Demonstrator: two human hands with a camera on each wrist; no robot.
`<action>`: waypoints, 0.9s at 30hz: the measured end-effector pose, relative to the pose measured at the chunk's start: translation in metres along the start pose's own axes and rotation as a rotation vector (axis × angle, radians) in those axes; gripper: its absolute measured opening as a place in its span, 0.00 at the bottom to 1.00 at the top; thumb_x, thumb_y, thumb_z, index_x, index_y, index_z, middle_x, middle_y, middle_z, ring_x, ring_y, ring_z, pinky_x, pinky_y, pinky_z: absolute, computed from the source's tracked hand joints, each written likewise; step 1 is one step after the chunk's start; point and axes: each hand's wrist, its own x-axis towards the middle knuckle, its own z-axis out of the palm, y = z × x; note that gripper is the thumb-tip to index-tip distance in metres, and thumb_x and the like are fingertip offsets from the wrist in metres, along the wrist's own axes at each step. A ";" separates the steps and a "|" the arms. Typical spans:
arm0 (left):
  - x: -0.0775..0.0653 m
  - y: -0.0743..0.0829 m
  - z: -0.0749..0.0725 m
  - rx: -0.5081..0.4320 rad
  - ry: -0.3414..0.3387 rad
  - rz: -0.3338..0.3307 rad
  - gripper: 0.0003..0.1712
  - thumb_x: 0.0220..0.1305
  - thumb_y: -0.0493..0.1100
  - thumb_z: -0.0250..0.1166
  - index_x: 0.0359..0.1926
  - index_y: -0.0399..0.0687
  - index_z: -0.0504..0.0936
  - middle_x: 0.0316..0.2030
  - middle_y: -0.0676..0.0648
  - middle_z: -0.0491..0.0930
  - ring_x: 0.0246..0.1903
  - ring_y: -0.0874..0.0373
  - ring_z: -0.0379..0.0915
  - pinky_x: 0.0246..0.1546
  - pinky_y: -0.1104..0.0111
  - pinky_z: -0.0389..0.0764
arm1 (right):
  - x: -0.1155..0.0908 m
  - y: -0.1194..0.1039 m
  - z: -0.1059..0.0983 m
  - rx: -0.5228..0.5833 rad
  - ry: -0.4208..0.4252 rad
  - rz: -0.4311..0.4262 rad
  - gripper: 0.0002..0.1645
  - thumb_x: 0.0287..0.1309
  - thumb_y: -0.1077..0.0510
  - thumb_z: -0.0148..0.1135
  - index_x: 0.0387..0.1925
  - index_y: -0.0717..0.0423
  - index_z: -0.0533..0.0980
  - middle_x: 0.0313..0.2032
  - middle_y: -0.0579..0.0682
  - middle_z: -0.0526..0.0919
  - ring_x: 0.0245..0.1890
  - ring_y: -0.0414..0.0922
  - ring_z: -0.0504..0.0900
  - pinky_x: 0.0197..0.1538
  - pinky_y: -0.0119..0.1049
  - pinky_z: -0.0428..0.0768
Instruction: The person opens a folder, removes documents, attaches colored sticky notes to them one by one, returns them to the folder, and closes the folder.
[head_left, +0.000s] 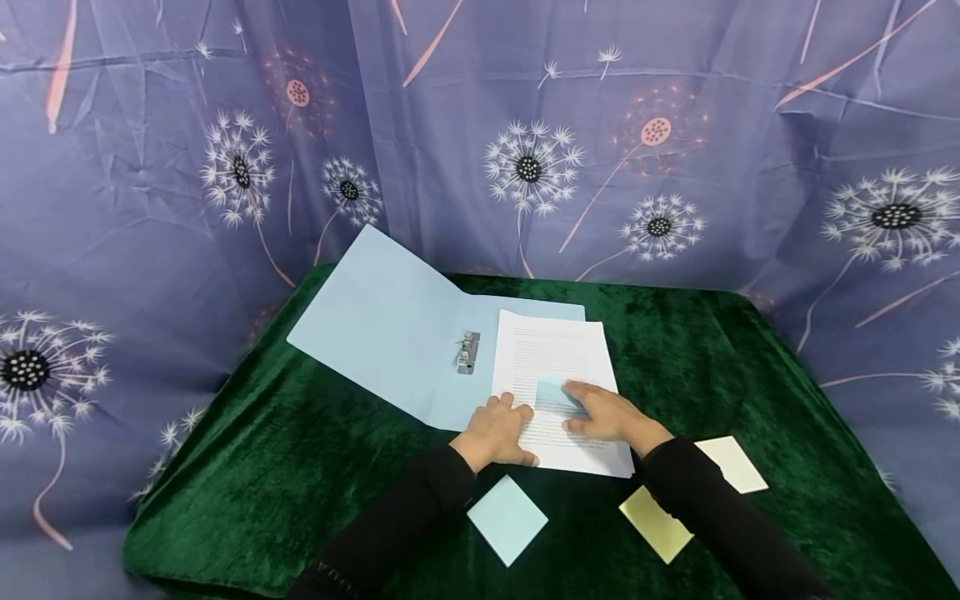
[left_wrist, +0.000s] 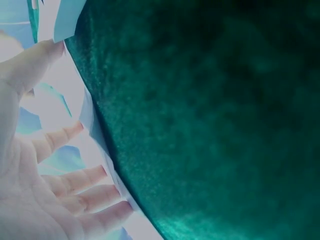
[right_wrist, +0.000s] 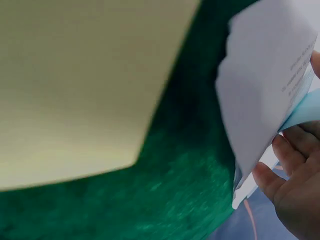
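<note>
A stack of printed white sheets lies on the right side of an opened light blue folder. Spread over the stack's lower left part, my left hand rests with its fingers apart; the left wrist view shows those fingers reaching over the paper. A light blue sticky note sits on the top page. My right hand touches the note's right side with extended fingers. From the right wrist, part of the blue note shows beside the fingers, standing off the page at one edge.
A metal lever clip sits near the folder's spine. In front of the papers lies a light blue note pad. An olive-yellow pad and a cream pad lie around my right forearm on the green velvet cloth.
</note>
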 end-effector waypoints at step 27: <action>0.000 -0.003 0.002 0.019 -0.009 0.008 0.43 0.51 0.69 0.75 0.65 0.58 0.76 0.50 0.47 0.76 0.42 0.55 0.69 0.39 0.64 0.77 | 0.028 -0.027 0.007 -0.110 -0.013 -0.083 0.48 0.60 0.46 0.67 0.74 0.65 0.61 0.75 0.65 0.63 0.75 0.64 0.62 0.71 0.66 0.63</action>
